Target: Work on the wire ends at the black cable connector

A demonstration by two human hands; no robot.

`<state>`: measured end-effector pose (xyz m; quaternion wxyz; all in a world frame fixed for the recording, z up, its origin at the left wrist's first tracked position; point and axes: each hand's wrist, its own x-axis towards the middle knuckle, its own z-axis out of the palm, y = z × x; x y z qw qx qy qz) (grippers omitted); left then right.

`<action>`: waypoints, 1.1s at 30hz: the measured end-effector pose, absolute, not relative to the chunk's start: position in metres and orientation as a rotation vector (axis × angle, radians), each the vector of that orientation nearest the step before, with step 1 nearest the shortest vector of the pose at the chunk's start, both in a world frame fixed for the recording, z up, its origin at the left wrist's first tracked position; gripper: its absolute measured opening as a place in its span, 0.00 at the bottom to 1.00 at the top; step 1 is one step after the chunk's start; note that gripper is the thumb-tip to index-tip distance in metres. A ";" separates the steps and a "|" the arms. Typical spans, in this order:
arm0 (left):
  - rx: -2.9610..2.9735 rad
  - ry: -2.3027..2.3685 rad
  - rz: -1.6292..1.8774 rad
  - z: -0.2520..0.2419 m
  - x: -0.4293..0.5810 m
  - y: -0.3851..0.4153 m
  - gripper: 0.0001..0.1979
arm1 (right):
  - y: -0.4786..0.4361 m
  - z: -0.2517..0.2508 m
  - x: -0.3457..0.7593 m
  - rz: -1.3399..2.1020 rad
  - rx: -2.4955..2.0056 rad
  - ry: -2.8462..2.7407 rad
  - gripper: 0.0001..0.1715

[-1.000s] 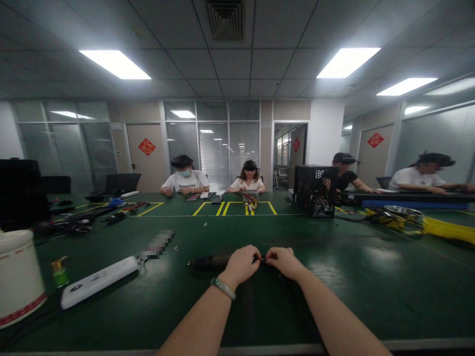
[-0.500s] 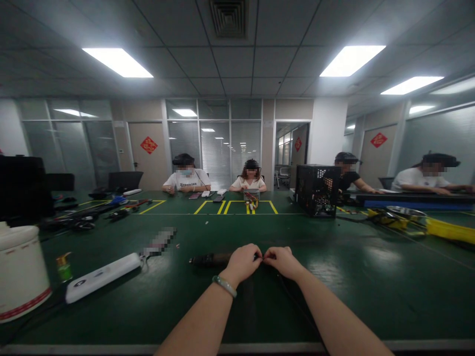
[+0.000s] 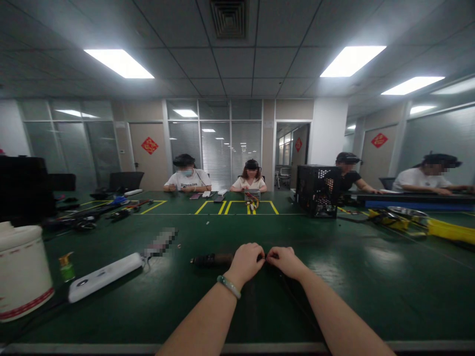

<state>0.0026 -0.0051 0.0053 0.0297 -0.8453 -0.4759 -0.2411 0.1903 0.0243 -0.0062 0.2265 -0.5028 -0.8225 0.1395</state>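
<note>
A dark, rod-shaped electric screwdriver (image 3: pixel 213 259) lies across the green table with its narrow tip to the left. My left hand (image 3: pixel 247 262) is closed around its right end and covers that part. Close beside it, fingertips nearly meeting, my right hand (image 3: pixel 285 261) pinches at the tool's tail, where a black cable (image 3: pixel 297 296) comes out from under the palm and trails toward the front edge. The small part between my fingertips is mostly hidden.
To the left stand a white canister (image 3: pixel 24 272), a small green bottle (image 3: pixel 67 267) and a white power strip (image 3: pixel 106 278). A black computer case (image 3: pixel 317 190) is at the back right, near a yellow bin (image 3: pixel 451 232). Several people sit across the table.
Both hands have shifted very slightly right in the view, along with the whole scene. Their hold on the screwdriver and cable looks the same.
</note>
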 end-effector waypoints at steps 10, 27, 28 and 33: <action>-2.642 -1.534 -0.672 0.008 0.004 -0.008 0.07 | 0.022 -0.004 0.191 0.416 -1.415 -2.282 0.14; -2.592 -1.475 -0.662 0.007 0.006 -0.008 0.06 | 0.024 -0.006 0.192 0.398 -1.378 -2.282 0.12; -2.592 -1.477 -0.662 0.007 0.006 -0.008 0.06 | 0.024 -0.006 0.192 0.402 -1.382 -2.282 0.12; -2.599 -1.501 -0.635 0.010 0.007 -0.011 0.06 | 0.026 -0.008 0.192 0.406 -1.408 -2.269 0.12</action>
